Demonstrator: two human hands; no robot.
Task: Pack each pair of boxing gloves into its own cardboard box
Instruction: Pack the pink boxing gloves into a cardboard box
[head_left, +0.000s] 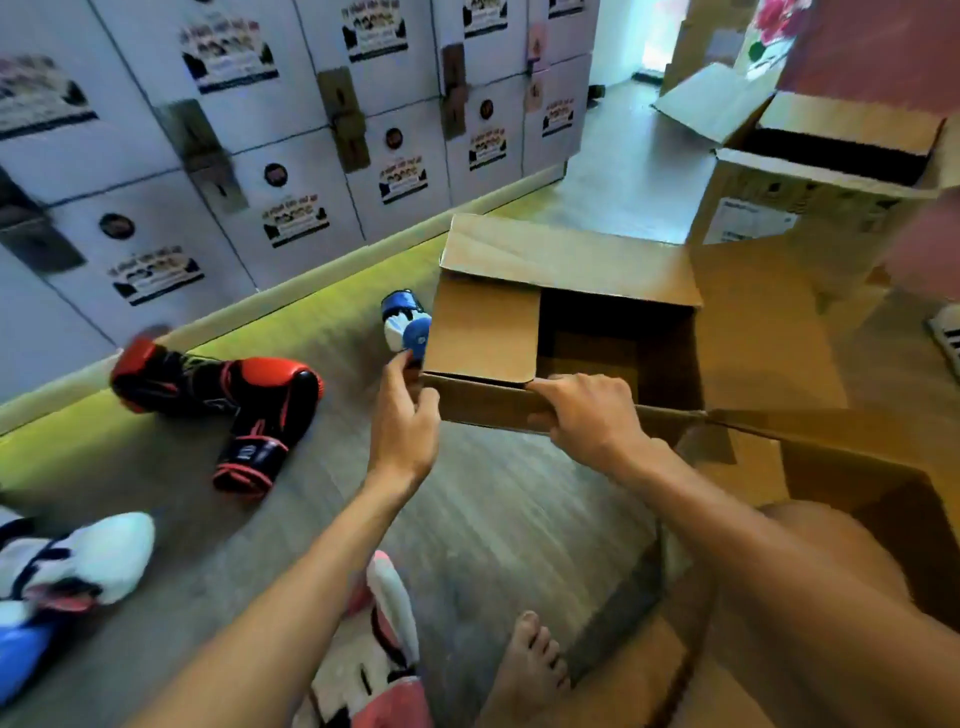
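The right hand is clamped over the near rim of the open brown cardboard box, fingers curled down the outer wall and thumb along the top edge; the left hand sits at the box's near-left corner, fingers and thumb half-curled against the cardboard, though whether it truly grips the corner or only steadies it cannot be told; the box stands on the grey wood-look floor with its flaps up and its inside dark and apparently empty.

Just behind the left hand, touching or nearly touching the box's left wall, lies a blue and white boxing glove; farther left, a red and black pair of boxing gloves lies crossed on the floor; a white, blue and pink glove sits at the left edge, and a pink and white glove lies under the left forearm; a second open cardboard box stands well apart at the upper right, before a wall of white lockers.

The step in hand looks to be setting the box in place; doing it well means holding the near flap folded outward so the mouth stays clear, seating the box flat within reach of the gloves, then loading one matched pair only, cuffs opposed so they nest.
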